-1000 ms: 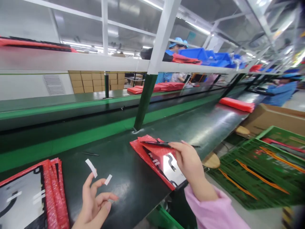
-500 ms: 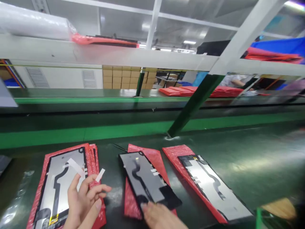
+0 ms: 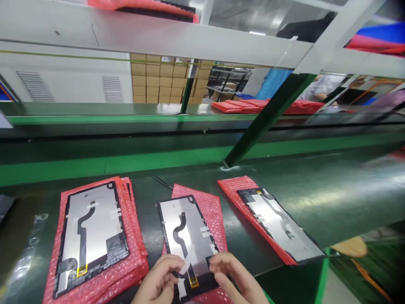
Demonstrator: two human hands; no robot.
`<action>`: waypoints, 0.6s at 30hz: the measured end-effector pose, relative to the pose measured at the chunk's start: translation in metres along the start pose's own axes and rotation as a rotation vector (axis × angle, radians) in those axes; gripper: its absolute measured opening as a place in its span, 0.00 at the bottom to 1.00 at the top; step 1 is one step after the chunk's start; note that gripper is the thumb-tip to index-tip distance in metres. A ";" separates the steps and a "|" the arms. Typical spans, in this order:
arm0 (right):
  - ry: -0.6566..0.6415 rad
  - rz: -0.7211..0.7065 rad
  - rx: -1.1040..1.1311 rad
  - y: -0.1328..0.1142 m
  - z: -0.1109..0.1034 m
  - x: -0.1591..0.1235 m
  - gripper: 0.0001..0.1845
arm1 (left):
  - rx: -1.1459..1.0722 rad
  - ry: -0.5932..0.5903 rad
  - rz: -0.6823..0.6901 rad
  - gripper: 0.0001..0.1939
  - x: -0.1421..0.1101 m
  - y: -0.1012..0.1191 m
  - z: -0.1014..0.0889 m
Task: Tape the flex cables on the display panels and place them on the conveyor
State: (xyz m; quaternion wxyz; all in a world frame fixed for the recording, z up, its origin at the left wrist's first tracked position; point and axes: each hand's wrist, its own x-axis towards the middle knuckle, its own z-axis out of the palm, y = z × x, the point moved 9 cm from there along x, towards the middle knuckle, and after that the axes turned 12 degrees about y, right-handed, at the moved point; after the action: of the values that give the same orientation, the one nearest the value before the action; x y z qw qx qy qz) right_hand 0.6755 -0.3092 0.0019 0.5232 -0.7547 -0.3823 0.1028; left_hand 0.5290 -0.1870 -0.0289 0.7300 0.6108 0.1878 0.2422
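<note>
A flat display panel [image 3: 198, 221], silvery with black edges and a dark curved ribbon cable [image 3: 180, 236], rests partly on a red bubble-wrap sleeve [image 3: 210, 202] in front of me. My left hand [image 3: 161, 278] is over its lower left, fingers pinched on a pale strip of tape [image 3: 189, 259] that hangs above the cable. At the panel's lower right edge is my right hand [image 3: 237, 276], its fingers curled in towards the thumb; what they hold, if anything, is hidden.
To the left, another panel [image 3: 98, 223] lies on stacked red sleeves [image 3: 139, 236]. A third panel [image 3: 281, 223] sits on a red sleeve [image 3: 232, 182] at right, near the bench edge. Dark tweezers [image 3: 163, 182] lie behind the middle sleeve. A slanted green post [image 3: 268, 120] rises from the bench.
My left hand has moved right, from the left panel to the middle one. The middle panel is turned and lies lower. My right hand has shifted to its right edge. The view tilts down.
</note>
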 end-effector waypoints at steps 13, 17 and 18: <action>-0.259 0.065 0.036 -0.003 0.043 0.070 0.14 | 0.795 0.225 0.187 0.31 0.000 0.013 -0.014; -0.488 -0.092 -0.099 0.006 0.083 0.077 0.09 | 1.128 0.280 0.297 0.34 0.000 0.017 -0.008; -0.507 -0.115 -0.132 0.008 0.088 0.078 0.08 | 1.182 0.279 0.330 0.34 0.000 0.017 -0.004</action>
State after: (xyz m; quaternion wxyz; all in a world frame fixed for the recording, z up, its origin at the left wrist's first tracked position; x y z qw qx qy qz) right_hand 0.6839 -0.1942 -0.0245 0.3654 -0.7144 -0.5492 0.2334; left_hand 0.5242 -0.1817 -0.0128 0.1908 0.8947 0.2866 0.2845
